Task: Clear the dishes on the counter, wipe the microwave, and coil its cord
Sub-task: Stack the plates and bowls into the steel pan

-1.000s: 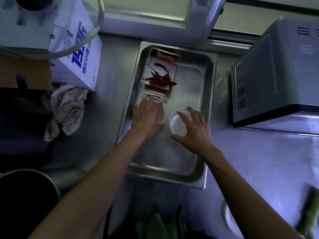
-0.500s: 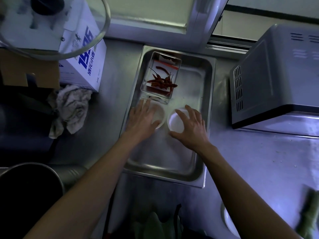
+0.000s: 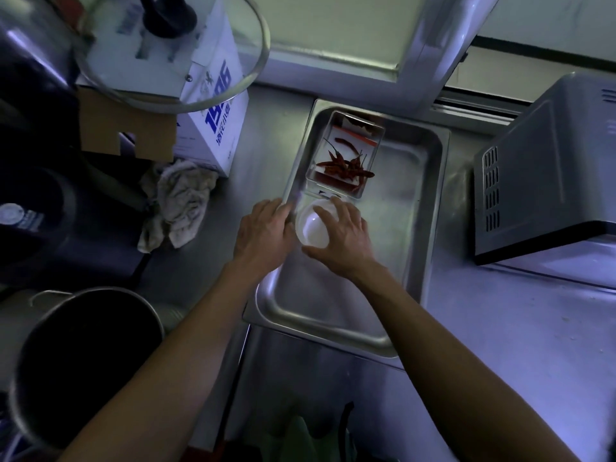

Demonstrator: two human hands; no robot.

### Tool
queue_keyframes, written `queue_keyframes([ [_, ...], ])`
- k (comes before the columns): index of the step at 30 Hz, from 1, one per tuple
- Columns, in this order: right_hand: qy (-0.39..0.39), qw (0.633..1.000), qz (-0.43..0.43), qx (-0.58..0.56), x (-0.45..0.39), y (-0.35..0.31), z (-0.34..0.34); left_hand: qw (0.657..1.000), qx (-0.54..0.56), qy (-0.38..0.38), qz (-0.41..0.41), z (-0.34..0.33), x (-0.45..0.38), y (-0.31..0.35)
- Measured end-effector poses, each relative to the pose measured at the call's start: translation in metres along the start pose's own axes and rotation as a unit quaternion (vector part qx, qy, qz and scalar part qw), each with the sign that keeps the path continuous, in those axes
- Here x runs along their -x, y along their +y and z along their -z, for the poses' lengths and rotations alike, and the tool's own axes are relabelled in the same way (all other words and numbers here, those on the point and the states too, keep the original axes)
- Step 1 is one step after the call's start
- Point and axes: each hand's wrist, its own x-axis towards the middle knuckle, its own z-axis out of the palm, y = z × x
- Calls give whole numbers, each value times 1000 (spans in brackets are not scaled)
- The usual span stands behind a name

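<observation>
Taking the steel tray in the middle of the desk as the landmark: far left of it and toward the near edge stands a big dark pot, and beyond that a glass lid leans over a white box with blue print. A crumpled rag lies on the desk just left of the tray, near the box. The left hand reaches over the tray's left rim with its fingers fairly straight, lying against the left side of a small white bowl; whether it actually grips the bowl cannot be told. That bowl sits inside the tray, toward its left wall, just in front of a clear box of dried red chillies that fills the tray's far left corner. The right hand is spread over the bowl from the right, fingers curved round its far rim and thumb at its near edge, holding it. Right of the tray, well apart from both hands, the microwave stands on the desk with its vented side facing the tray.
</observation>
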Motion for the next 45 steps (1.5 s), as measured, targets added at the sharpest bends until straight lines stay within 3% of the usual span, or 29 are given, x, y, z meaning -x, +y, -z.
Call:
queue_keyframes([
  [25,-58,996,-4,68,-20,8,-36,999,27,-21,36,-2,5,-7],
  [33,-7,998,-35,46,30,15,-13,1000,18,-11,-3,12,17,16],
  [45,61,987,-144,-20,171,71,37,990,-25,-67,-119,-16,66,117],
])
